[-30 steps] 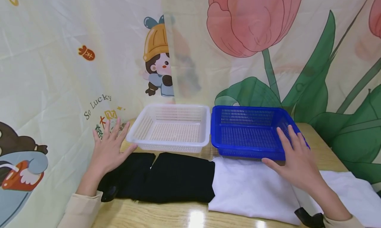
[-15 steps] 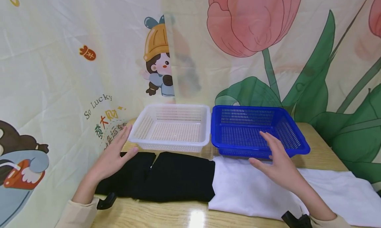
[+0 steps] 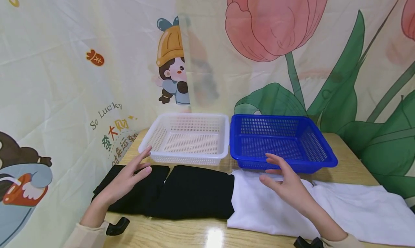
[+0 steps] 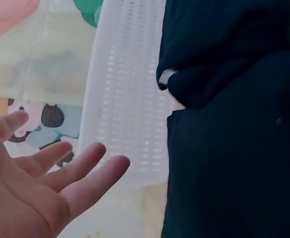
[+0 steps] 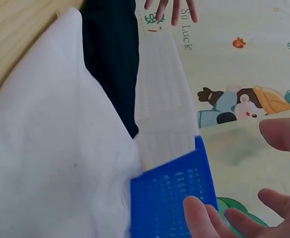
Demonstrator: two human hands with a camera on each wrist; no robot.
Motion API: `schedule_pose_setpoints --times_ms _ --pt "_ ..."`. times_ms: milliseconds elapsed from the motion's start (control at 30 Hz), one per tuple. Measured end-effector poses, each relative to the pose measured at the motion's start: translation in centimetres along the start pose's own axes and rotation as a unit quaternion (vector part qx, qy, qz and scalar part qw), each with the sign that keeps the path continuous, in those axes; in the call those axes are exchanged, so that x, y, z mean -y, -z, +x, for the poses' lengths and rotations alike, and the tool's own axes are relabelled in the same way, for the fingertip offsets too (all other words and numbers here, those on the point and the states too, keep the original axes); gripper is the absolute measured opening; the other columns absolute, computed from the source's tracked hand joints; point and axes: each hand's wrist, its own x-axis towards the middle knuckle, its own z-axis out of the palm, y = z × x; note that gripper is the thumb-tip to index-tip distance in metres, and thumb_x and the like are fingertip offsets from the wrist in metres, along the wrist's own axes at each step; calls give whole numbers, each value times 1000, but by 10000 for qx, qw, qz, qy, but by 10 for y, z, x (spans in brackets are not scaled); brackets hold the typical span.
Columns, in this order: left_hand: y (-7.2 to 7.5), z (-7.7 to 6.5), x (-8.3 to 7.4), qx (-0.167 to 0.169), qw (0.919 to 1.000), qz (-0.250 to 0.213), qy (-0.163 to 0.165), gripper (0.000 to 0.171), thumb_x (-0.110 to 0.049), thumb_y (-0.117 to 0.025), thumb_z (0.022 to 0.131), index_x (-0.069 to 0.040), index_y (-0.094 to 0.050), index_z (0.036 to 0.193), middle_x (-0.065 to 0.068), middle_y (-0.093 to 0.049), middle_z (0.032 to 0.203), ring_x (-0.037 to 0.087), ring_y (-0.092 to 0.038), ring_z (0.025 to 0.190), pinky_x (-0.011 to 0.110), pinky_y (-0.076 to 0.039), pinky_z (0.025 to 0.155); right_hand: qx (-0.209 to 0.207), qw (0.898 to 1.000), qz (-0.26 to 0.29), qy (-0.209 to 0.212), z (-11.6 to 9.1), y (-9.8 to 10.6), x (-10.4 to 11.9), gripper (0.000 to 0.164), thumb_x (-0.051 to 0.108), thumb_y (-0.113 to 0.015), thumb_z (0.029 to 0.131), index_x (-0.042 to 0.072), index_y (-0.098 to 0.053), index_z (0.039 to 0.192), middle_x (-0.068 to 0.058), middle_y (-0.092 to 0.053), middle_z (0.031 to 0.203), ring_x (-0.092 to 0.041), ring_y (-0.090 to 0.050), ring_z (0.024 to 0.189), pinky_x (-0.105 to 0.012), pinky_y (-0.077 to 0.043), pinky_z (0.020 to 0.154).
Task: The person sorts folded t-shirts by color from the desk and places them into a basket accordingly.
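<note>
My left hand [image 3: 124, 183] hovers over the left black folded garment [image 3: 139, 190], its fingers extended and holding nothing. In the left wrist view its spread fingers [image 4: 95, 188] point toward the white basket. A second black folded garment [image 3: 197, 194] lies just to the right, edge against the first. My right hand [image 3: 288, 186], also holding nothing, is above a white folded garment [image 3: 253, 212], fingers loosely bent. Another white garment [image 3: 366, 212] lies further right, partly behind the right forearm. In the right wrist view the fingers [image 5: 199, 218] overlap the blue basket.
Behind the clothes stand a white perforated basket [image 3: 191, 159] and a blue perforated basket [image 3: 275, 165], side by side, with nothing in them. The wooden table [image 3: 172, 237] backs onto a printed curtain [image 3: 129, 43]. Black camera mounts sit at both wrists.
My right hand has moved left and lower, from beside the blue basket to over the white garment. The left hand has turned edge-on and dropped slightly. Clothes and baskets have not moved.
</note>
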Motion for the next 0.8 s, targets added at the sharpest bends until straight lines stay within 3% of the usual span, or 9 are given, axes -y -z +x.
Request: schedule_pose_setpoints --times_ms 167,267,600,800 --pt "-10 1 6 436 9943 -923 304 67 -29 -53 113 -32 -20 171 24 -26 171 50 -45 146 46 -54 108 472 9943 786 -541 2 -15 -2 79 31 -76 101 15 -32 164 -24 -38 164 -42 -57 137 -45 -61 95" --pt "-16 3 9 654 9879 -1276 590 65 -32 -52 114 -34 -20 170 25 -23 170 50 -39 149 47 -54 108 726 9838 1443 -772 4 -26 -3 78 26 -75 101 14 -30 164 -25 -36 164 -41 -59 135 -40 -62 93" --pt "-27 9 11 897 9716 -1688 1394 66 -43 -49 114 -36 -17 171 26 -27 167 46 -43 148 51 -53 108 1668 9324 3003 -1123 10 -55 -8 82 19 -66 106 6 -13 166 -34 -26 162 -45 -57 133 -52 -58 101" --pt "-28 11 12 963 9696 -1565 1613 70 -47 -50 112 -31 -16 171 24 -27 169 43 -46 146 51 -51 110 2023 9180 3176 -1245 12 -67 -13 84 23 -64 107 7 -9 167 -38 -26 161 -47 -57 133 -55 -56 102"
